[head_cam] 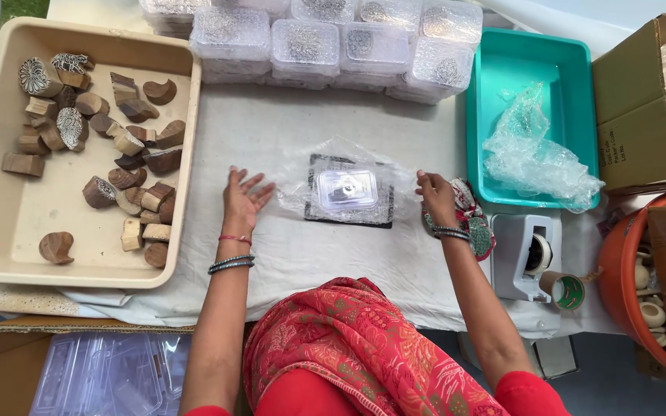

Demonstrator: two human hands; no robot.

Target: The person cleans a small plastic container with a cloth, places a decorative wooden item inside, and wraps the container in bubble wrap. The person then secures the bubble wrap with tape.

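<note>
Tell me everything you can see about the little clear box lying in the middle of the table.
The small clear plastic box is rectangular with rounded corners and a closed lid; its contents are too blurred to make out. It lies flat on a sheet of bubble wrap, which is spread over a dark square mat on the white cloth. The left hand rests open on the cloth at the wrap's left edge, and the right hand touches the wrap's right edge. Neither hand touches the box itself.

You're in a red short-sleeved top with a red-orange patterned scarf bunched just below the white cloth [333,254]. Dark bangles on both wrists, plus 1 thin red thread on your left hand [242,202].
</note>
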